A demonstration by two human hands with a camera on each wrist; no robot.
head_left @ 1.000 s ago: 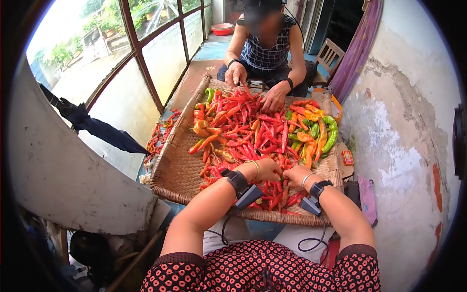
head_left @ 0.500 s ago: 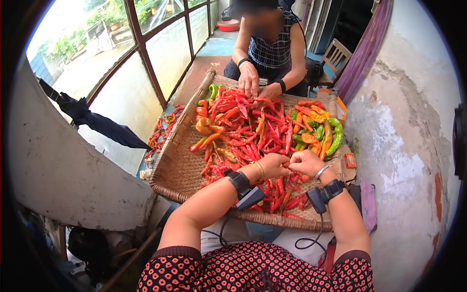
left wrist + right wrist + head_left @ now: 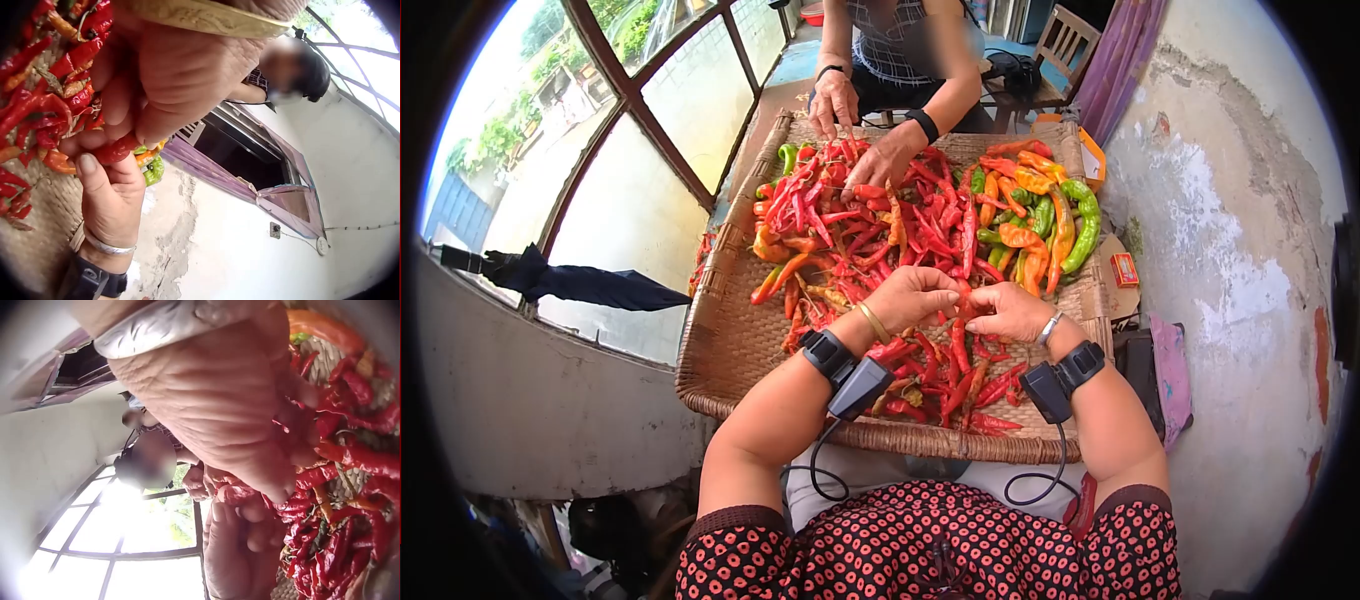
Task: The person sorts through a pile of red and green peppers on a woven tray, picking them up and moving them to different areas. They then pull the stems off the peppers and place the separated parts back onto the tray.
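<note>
Between my two hands is a red chili pepper (image 3: pixel 119 150), held above the pile in the basket. My left hand (image 3: pixel 910 298) pinches one end with thumb and fingers. From the other side my right hand (image 3: pixel 1015 312) grips it, thumb laid along the pepper in the left wrist view. Below and beyond both hands, many red chili peppers (image 3: pixel 945 375) lie spread over a woven basket (image 3: pixel 720 345). Across from me, another person's hands (image 3: pixel 878 162) reach into the heap of red peppers at the far side.
Orange and green peppers (image 3: pixel 1085 225) lie grouped at the basket's right side. A folded dark umbrella (image 3: pixel 600 285) hangs at the left by the windows. On the right are a small red box (image 3: pixel 1124 270) and the peeling wall (image 3: pixel 1210 330). A wooden chair (image 3: pixel 1065 50) stands behind.
My hands have come up from the peppers and now hold one between them. The other person's hands have shifted over the heap. The head view has tilted further down.
</note>
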